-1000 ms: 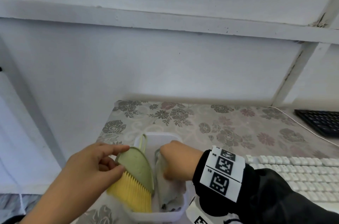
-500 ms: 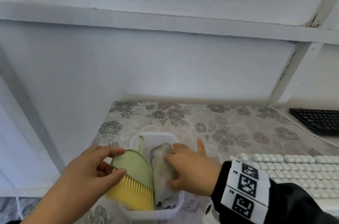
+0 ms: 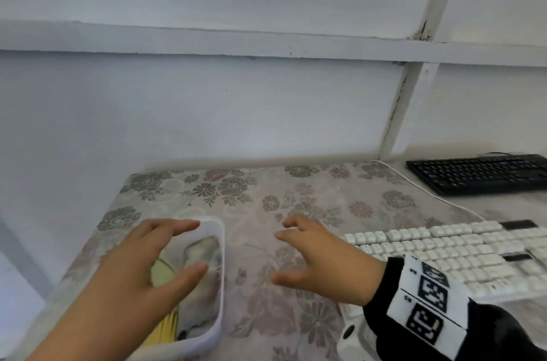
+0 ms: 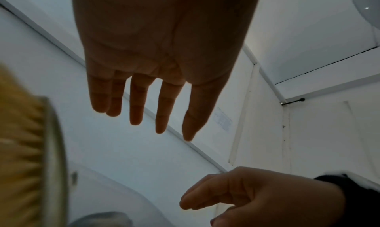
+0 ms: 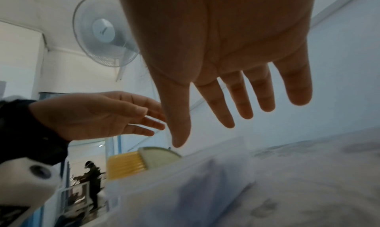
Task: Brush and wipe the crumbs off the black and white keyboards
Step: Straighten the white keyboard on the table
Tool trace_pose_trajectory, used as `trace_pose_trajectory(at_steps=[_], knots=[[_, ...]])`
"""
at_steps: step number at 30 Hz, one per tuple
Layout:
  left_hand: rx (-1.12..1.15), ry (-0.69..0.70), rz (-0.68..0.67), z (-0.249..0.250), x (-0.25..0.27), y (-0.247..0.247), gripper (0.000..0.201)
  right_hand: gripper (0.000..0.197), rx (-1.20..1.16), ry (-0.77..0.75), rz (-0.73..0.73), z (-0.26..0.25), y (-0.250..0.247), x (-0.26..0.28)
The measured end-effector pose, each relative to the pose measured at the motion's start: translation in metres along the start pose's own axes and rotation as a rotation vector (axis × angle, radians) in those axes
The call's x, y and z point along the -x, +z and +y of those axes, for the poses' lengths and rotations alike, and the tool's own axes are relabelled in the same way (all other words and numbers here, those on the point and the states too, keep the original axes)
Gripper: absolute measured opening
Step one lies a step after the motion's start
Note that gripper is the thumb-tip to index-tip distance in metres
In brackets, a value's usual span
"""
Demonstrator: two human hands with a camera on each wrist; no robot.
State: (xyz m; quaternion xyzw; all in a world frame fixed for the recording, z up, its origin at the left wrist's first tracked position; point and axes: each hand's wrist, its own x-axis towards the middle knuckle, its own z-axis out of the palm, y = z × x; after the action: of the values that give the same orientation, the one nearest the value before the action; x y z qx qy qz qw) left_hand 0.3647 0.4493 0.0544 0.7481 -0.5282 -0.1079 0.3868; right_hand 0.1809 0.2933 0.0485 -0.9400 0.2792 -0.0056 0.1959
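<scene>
Both hands empty, left hand (image 3: 139, 266) spread over tub (image 3: 220, 272), right hand (image 3: 322, 260) beside it | brush (image 5: 141, 160), cloth (image 3: 204, 245) inside tub, near-left of white keyboard (image 3: 461, 254); black keyboard (image 3: 479, 174) far right | brush likely light, stiff: take its green back; cloth soft.

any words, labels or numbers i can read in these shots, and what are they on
No text reads clearly.
Wristband on the right wrist: black square code markers with tiny characters beside them, too small to read.
White keyboard: key legends too blurred to read.
Black keyboard: key legends too small to read.
Wall fan: a small dark mark on its hub, unreadable.
</scene>
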Motion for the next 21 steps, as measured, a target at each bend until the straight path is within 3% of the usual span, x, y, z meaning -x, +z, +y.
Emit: trace_pose_trajectory(at_steps=[7,10,12,14,18,21], knots=[[0.138,-0.009,-0.174,0.057,-0.008,0.064,0.088,0.128,-0.107,0.251,0.166,0.133,-0.042,0.087],[0.121,-0.054,-0.288,0.073,-0.01,0.097,0.103,0.13,-0.07,0.382,0.218,0.19,-0.061,0.129],[0.068,-0.106,-0.385,0.078,-0.012,0.118,0.126,0.137,-0.067,0.495,0.194,0.223,-0.075,0.158],[0.0,-0.171,-0.485,0.086,-0.015,0.137,0.137,0.141,-0.085,0.607,0.166,0.25,-0.085,0.183],[-0.186,-0.2,-0.572,0.09,-0.018,0.164,0.108,0.151,-0.111,0.763,0.075,0.306,-0.089,0.214],[-0.266,-0.173,-0.56,0.088,-0.02,0.18,0.108,0.145,-0.174,0.747,0.025,0.327,-0.088,0.221]])
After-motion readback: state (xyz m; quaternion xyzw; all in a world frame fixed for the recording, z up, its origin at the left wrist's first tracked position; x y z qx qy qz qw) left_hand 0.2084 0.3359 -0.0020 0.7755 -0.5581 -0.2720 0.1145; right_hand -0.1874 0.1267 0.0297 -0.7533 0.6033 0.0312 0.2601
